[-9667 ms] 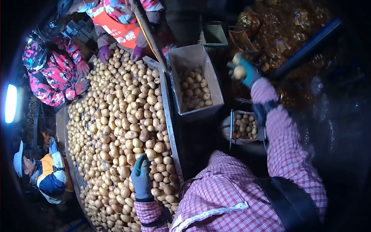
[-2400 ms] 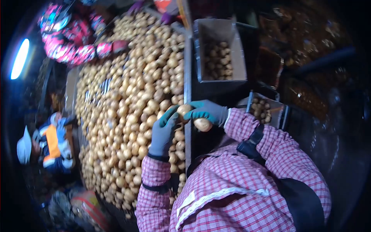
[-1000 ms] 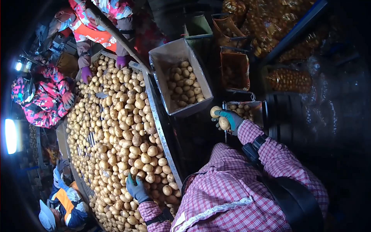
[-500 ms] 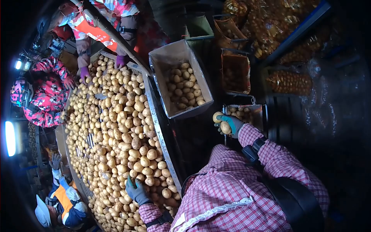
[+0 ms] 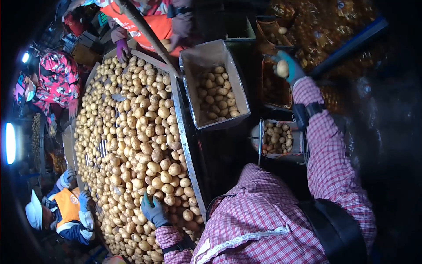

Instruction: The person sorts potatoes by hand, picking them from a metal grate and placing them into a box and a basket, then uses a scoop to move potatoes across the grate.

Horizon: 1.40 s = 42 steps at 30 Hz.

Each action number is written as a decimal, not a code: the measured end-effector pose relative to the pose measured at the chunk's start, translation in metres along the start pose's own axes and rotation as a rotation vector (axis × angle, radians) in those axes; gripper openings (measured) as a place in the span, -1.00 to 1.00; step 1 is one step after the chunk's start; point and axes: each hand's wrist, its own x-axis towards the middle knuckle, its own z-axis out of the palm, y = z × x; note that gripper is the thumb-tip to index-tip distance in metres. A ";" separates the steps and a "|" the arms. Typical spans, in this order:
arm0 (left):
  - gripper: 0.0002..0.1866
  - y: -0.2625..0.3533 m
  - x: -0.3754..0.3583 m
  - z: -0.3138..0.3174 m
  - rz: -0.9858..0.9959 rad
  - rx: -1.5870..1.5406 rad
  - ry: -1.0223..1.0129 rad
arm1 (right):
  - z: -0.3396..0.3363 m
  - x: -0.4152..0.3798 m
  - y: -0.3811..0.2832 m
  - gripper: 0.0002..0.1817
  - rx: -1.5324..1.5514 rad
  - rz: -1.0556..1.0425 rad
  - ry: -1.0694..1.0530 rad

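My left hand [image 5: 154, 211], in a grey and teal glove, rests on the near part of a wide bed of potatoes [image 5: 145, 145], its fingers apart and nothing in them. My right hand [image 5: 290, 68], gloved the same way, is stretched out at the upper right. A pale potato [image 5: 282, 69] is in its grasp, above an orange-edged container [image 5: 276, 83]. Another potato [image 5: 282, 30] shows just beyond that hand, over a further bin. Nearer to my body stands a small metal-framed basket [image 5: 278, 137] with several potatoes in it.
A large box [image 5: 239, 90] holding potatoes stands beside the metal edge [image 5: 187, 143] of the bed. A slanted pole [image 5: 147, 33] crosses the top. Co-workers stand across the bed: one in an orange vest [image 5: 69, 204], one in pink camouflage [image 5: 57, 77], another at the top. Netted sacks lie upper right.
My right hand has moved up and away from above the small basket to the orange-edged container; one potato now shows in it, where two showed before. My left hand has barely moved.
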 end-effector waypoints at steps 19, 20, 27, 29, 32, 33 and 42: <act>-0.68 -0.052 -0.093 -0.107 -0.522 -0.714 0.299 | 0.308 -0.247 0.203 -0.55 -0.363 0.813 -1.154; -0.68 -0.055 -0.103 -0.106 -0.575 -0.781 0.317 | 0.318 -0.252 0.210 -0.54 -0.370 0.822 -1.208; -0.68 -0.039 -0.142 -0.094 -0.516 -0.573 0.244 | 0.378 -0.294 0.264 -0.69 -0.599 0.303 -1.631; -0.68 -0.043 -0.149 -0.093 -0.489 -0.498 0.256 | 0.400 -0.310 0.269 -0.66 -0.690 0.457 -1.571; -0.68 -0.050 -0.162 -0.100 -0.555 -0.499 0.319 | 0.419 -0.329 0.291 -0.57 -0.614 0.228 -1.578; -0.68 -0.052 -0.167 -0.102 -0.582 -0.507 0.346 | 0.428 -0.336 0.298 -0.49 -0.657 0.157 -1.578; -0.68 -0.039 -0.158 -0.090 -0.515 -0.712 0.291 | 0.464 -0.380 0.301 -0.38 -1.489 -0.629 -1.721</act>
